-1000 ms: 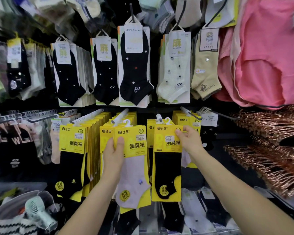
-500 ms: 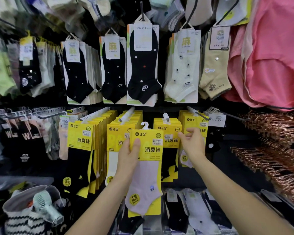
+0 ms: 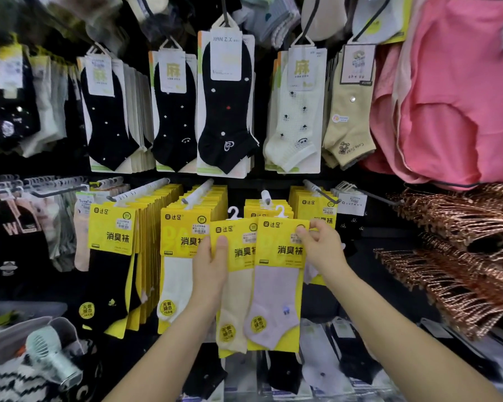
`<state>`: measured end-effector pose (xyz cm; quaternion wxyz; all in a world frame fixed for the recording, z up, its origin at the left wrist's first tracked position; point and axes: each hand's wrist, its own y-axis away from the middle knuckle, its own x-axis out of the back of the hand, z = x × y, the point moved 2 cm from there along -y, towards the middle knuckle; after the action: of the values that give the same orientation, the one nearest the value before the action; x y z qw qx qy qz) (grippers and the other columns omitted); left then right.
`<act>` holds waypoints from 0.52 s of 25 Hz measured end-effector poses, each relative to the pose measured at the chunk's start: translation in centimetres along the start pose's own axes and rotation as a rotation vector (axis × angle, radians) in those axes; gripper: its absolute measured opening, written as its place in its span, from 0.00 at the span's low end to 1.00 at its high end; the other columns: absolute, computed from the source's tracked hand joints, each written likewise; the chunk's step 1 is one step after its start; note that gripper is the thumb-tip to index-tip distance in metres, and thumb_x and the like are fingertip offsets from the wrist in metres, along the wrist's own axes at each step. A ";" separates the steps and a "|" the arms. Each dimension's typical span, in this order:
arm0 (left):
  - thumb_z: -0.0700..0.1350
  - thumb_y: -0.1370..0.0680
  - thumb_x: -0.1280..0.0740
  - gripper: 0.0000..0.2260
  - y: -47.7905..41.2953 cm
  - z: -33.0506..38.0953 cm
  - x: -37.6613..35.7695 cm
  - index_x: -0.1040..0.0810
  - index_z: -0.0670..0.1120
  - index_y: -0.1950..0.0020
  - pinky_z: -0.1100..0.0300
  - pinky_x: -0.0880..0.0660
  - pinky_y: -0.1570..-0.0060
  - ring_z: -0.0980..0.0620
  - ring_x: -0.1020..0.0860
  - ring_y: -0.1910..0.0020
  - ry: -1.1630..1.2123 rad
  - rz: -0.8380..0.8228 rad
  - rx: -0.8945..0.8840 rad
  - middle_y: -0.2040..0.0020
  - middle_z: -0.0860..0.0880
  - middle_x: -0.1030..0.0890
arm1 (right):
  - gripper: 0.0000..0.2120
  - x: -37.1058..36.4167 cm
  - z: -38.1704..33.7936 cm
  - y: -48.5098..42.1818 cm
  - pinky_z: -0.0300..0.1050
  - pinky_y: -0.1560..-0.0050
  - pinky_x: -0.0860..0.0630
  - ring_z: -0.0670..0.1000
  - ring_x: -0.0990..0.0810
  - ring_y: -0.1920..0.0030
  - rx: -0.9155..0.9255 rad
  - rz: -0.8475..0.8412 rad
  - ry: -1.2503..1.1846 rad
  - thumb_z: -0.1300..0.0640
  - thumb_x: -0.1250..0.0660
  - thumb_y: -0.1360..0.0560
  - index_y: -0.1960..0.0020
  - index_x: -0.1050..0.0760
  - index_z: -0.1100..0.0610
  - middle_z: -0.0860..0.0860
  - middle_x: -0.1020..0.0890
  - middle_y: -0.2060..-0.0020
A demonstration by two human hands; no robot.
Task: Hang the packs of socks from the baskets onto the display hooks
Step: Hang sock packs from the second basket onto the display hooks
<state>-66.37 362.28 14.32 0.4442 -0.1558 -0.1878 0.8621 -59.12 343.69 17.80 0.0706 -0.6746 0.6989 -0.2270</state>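
Packed sock wall [image 3: 259, 181] ahead. Centre frame, my left hand [image 3: 212, 268] grips the beige pack [image 3: 235, 303] and my right hand [image 3: 321, 248] pinches the lilac pack [image 3: 276, 291]. Both look light and floppy, so I'd hold the stiff yellow cards.

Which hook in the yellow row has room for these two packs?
The third hook from the left, behind the beige pack and lilac pack, shows a bare tip with a short stack. The black-sock hook and white-sock hook look filled to their ends.
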 end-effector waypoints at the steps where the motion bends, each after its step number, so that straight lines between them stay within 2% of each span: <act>1: 0.48 0.19 0.42 0.11 -0.3 0.0 0.7 0.26 0.43 0.55 0.52 0.31 0.59 0.51 0.29 0.62 -0.014 0.021 -0.004 0.61 0.46 0.26 | 0.04 0.2 -0.3 -0.5 0.34 0.70 0.24 0.46 0.20 0.61 -0.014 0.011 -0.014 0.55 0.37 0.22 0.52 0.31 0.55 0.46 0.20 0.62; 3: 0.48 0.19 0.42 0.10 -0.7 0.2 1.8 0.26 0.46 0.57 0.52 0.31 0.60 0.51 0.28 0.62 -0.031 0.042 -0.022 0.61 0.46 0.25 | 0.06 -0.3 -0.8 -1.5 0.44 0.61 0.23 0.53 0.19 0.54 -0.011 0.010 0.004 0.54 0.38 0.22 0.49 0.30 0.56 0.48 0.19 0.61; 6: 0.47 0.19 0.42 0.10 -0.8 0.8 3.3 0.27 0.48 0.60 0.55 0.32 0.62 0.53 0.29 0.64 -0.069 0.067 -0.073 0.63 0.48 0.26 | 0.09 -2.0 -1.6 -2.3 0.50 0.56 0.24 0.59 0.20 0.50 0.008 -0.021 0.119 0.54 0.38 0.22 0.45 0.29 0.58 0.58 0.18 0.56; 9: 0.47 0.20 0.41 0.08 -0.7 1.0 4.3 0.26 0.49 0.57 0.54 0.29 0.59 0.51 0.26 0.61 -0.079 0.081 -0.107 0.60 0.47 0.23 | 0.10 -3.5 -1.3 -2.5 0.47 0.64 0.27 0.56 0.21 0.57 0.030 -0.029 0.218 0.53 0.37 0.22 0.44 0.29 0.58 0.56 0.18 0.55; 11: 0.47 0.20 0.40 0.05 -0.6 1.1 4.2 0.26 0.52 0.53 0.54 0.26 0.56 0.51 0.23 0.58 -0.066 0.056 -0.116 0.56 0.49 0.21 | 0.14 -3.9 -0.7 -2.6 0.43 0.62 0.28 0.52 0.23 0.56 0.032 -0.030 0.279 0.53 0.37 0.22 0.40 0.29 0.59 0.55 0.19 0.51; 13: 0.47 0.20 0.40 0.04 -0.3 1.0 3.6 0.27 0.54 0.50 0.57 0.26 0.55 0.52 0.23 0.56 -0.069 0.038 -0.126 0.55 0.50 0.20 | 0.15 -3.9 0.2 -2.4 0.42 0.62 0.29 0.50 0.25 0.58 0.025 -0.039 0.273 0.53 0.37 0.22 0.39 0.28 0.60 0.56 0.19 0.52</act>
<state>-68.55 365.21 15.03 0.4103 -0.1574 -0.2540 0.8616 -56.54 347.47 17.84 -0.0212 -0.6500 0.6858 -0.3267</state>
